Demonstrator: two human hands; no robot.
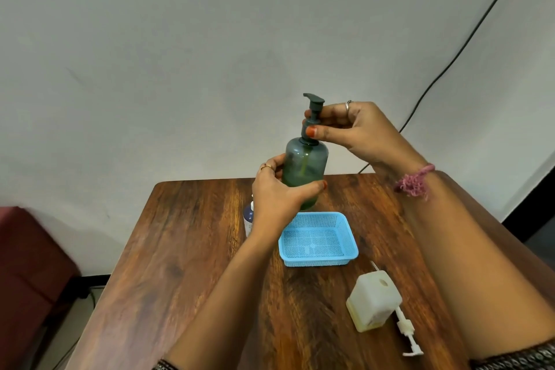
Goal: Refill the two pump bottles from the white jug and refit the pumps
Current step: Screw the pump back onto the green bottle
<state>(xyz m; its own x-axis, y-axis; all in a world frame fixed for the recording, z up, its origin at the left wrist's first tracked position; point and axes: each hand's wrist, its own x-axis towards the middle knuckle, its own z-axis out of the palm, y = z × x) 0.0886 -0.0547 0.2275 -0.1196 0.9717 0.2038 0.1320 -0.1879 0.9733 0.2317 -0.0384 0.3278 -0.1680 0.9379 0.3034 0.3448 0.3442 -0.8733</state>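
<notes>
green bottle (304, 170): held up in the air above the far half of the desk, upright, tinted see-through, dip tube visible inside
dark pump (312, 117): sitting in the bottle neck, nozzle pointing left
right hand (357, 129): thumb and fingers (312, 131) pinched on the pump collar just above the neck, ring on one finger, pink thread band on the wrist
left hand (277, 192): wrapped round the bottle's body from the left, thumb across the front, ring showing
white jug (374, 300): standing on the near right part of the desk, squarish, a bit of yellowish liquid at the bottom, hole in the top open
white pump (405, 329): lying flat on the desk right beside the jug, tube end running behind it
second bottle (249, 216): mostly hidden behind the left wrist, dark top, pale lower part, can't tell much else
blue basket (318, 239): mesh plastic, mid-desk, just under the lifted bottle
desk (186, 249): dark wood grain, pushed against a plain wall
cable (468, 39): black, running down the wall on the right
</notes>
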